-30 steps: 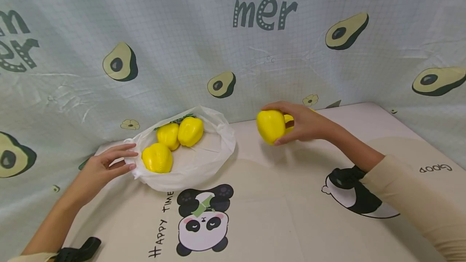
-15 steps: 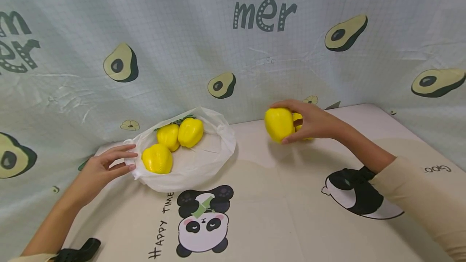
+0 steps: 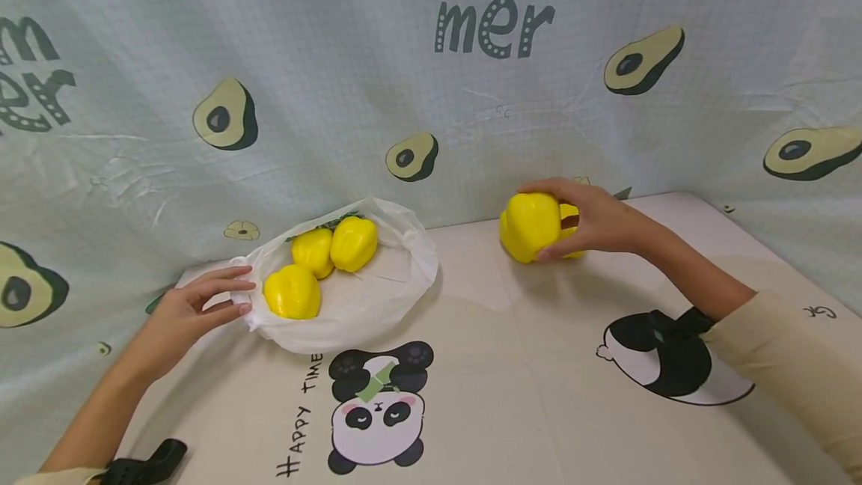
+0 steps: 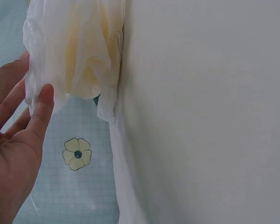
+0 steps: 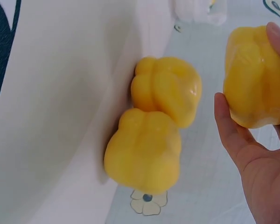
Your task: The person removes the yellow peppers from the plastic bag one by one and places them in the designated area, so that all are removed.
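Observation:
In the head view, my right hand (image 3: 595, 219) grips a yellow bell pepper (image 3: 533, 224) between thumb and fingers. Behind it, partly hidden, sit two more yellow bell peppers (image 5: 165, 88), seen side by side in the right wrist view; the held pepper (image 5: 255, 79) is apart from them there. At left, a white plastic bag (image 3: 417, 275) lies wide with its mouth up, three yellow bell peppers (image 3: 292, 292) inside. My left hand (image 3: 195, 313) reaches the bag's left rim with loosely spread fingers, thumb and fingertips touching the plastic.
The table cover (image 3: 485, 395) has printed pandas and lettering. A pale curtain (image 3: 323, 96) with avocado prints hangs along the back edge. A black wrist strap (image 3: 144, 462) sits on the left forearm at bottom left.
My right hand has moved right with the bell pepper, over to the other two peppers. The left hand and the bag have stayed in place.

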A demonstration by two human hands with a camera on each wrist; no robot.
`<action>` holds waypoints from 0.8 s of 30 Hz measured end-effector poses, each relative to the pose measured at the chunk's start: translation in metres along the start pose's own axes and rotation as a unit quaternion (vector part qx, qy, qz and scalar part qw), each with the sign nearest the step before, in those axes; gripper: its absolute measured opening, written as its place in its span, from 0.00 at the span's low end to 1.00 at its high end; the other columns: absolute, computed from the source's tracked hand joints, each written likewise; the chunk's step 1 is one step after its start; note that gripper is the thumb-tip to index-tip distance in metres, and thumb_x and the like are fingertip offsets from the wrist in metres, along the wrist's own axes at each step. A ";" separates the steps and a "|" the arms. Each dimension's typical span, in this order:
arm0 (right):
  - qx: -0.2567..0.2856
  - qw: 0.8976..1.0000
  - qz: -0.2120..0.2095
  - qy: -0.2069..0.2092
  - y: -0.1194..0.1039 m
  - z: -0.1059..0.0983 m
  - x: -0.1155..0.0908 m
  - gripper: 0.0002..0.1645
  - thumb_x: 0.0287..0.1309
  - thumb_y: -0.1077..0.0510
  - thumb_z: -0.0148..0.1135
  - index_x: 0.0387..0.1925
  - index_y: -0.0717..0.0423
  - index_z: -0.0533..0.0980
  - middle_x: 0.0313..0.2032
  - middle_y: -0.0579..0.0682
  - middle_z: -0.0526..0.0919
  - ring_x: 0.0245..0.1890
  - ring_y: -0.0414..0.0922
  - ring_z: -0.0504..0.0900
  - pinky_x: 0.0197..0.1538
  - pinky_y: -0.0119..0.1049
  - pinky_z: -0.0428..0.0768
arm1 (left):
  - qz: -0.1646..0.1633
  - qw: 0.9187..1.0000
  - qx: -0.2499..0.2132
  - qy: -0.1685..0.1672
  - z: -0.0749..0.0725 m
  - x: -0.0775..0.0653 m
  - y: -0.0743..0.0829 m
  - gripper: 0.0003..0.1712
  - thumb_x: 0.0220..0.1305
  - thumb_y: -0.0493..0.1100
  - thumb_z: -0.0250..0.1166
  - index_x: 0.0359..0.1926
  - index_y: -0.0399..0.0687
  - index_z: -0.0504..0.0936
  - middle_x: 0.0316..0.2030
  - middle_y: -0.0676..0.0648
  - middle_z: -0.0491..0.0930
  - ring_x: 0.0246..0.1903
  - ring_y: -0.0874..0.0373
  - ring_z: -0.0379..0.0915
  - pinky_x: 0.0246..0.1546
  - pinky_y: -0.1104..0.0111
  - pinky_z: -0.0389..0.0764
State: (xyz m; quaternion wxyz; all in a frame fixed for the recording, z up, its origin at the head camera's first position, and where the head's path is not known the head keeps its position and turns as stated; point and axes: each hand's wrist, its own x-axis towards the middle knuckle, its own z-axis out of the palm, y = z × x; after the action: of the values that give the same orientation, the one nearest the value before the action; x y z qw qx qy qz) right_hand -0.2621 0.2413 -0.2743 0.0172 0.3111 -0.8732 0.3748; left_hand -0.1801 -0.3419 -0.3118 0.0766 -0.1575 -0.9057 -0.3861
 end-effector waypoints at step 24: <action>-0.037 0.998 0.043 0.040 0.012 -0.032 -0.024 0.54 0.45 0.53 0.84 0.72 0.43 0.66 0.68 0.49 0.69 0.62 0.53 0.73 0.59 0.57 0.79 | -0.010 1.000 -0.004 -0.003 -0.001 0.002 0.005 0.22 0.68 0.44 0.69 0.60 0.40 0.81 0.67 0.55 0.70 0.56 0.82 0.65 0.49 0.87 0.74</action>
State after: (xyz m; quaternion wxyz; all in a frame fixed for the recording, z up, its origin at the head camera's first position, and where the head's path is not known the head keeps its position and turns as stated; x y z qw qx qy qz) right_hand -0.2562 0.2817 -0.2649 0.0473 0.2570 -0.8977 0.3548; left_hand -0.1799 -0.3389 -0.3077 0.0693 -0.1504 -0.9058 -0.3900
